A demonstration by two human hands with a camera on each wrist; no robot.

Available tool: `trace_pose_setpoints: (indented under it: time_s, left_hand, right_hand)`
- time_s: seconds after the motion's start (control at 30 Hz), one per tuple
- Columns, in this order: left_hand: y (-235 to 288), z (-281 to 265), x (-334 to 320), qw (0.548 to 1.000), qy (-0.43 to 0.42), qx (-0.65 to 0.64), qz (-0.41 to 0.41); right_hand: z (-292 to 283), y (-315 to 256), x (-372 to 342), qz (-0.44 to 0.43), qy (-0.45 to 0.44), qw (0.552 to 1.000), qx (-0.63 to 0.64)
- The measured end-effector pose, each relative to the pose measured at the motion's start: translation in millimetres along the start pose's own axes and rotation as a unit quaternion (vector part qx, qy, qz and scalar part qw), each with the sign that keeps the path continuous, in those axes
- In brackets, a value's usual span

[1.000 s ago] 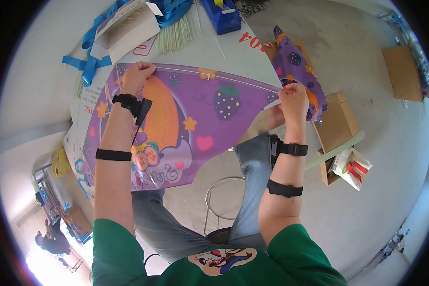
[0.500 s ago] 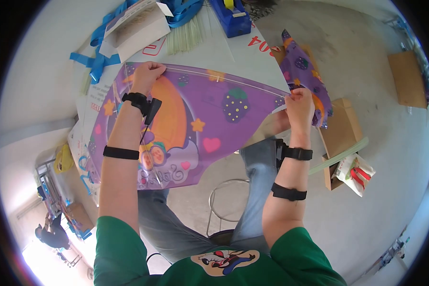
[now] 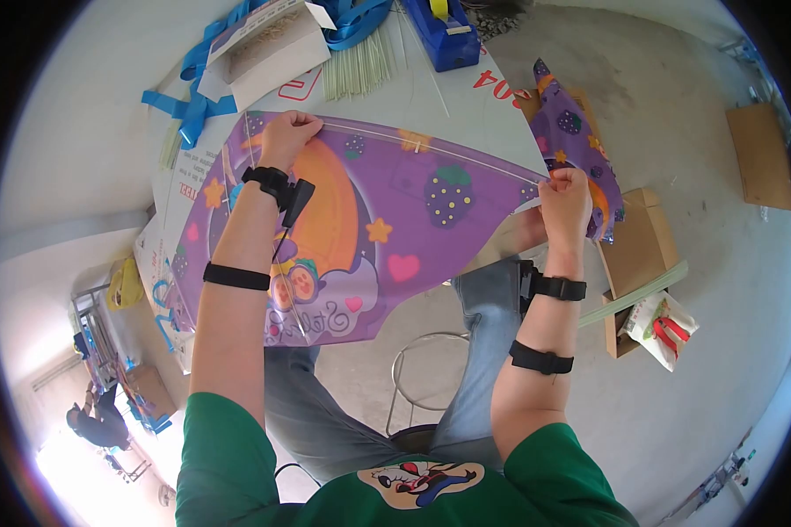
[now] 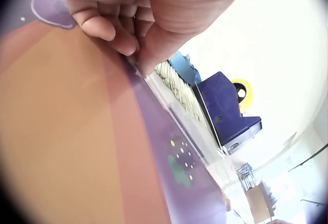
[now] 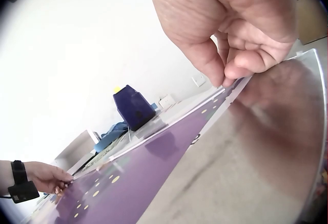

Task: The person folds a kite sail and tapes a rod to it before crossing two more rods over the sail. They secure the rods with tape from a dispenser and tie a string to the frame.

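Observation:
A purple printed kite (image 3: 404, 211) with strawberries, stars, hearts and an orange shape spreads across the table and over its near edge. Along its far edge runs a thin pale rod (image 3: 369, 133). My left hand (image 3: 288, 140) pinches this edge near the kite's left end, thumb against forefinger, as the left wrist view shows. At the right corner, my right hand (image 3: 566, 206) pinches the tip, with a clear plastic part (image 5: 318, 80) beside those fingers in the right wrist view. Between both hands the edge is stretched fairly straight.
On the table (image 3: 466, 123) stand an open white box (image 3: 281, 75), blue ribbon (image 3: 189, 110), a bundle of pale sticks (image 3: 356, 70) and a blue tape dispenser (image 3: 448, 39). Another purple kite (image 3: 576, 132) lies at right. Below it are a cardboard box (image 3: 637, 241) and red-handled pliers (image 3: 671, 332).
The whole head view has shifted, so table, kite and hands appear further right. Both hands keep their pinch on the kite's far edge.

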State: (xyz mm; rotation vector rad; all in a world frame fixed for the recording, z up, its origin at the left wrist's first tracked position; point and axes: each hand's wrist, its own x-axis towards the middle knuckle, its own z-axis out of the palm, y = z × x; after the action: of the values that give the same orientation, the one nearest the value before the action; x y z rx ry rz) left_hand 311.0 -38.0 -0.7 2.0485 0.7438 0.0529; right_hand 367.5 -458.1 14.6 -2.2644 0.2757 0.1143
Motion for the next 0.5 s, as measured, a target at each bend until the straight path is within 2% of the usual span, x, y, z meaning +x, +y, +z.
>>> trace_pose_setpoints:
  time_s: [0.43, 0.5]
  left_hand:
    - [4, 4, 0, 0.996, 0.024, 0.081, 0.012]
    - [6, 3, 1, 0.995, 0.025, 0.091, 0.001]
  right_hand:
    - [-1, -5, -6, -0.076, 0.033, 0.996, -0.019]
    - [-2, -9, -9, -0.055, 0.028, 0.998, -0.022]
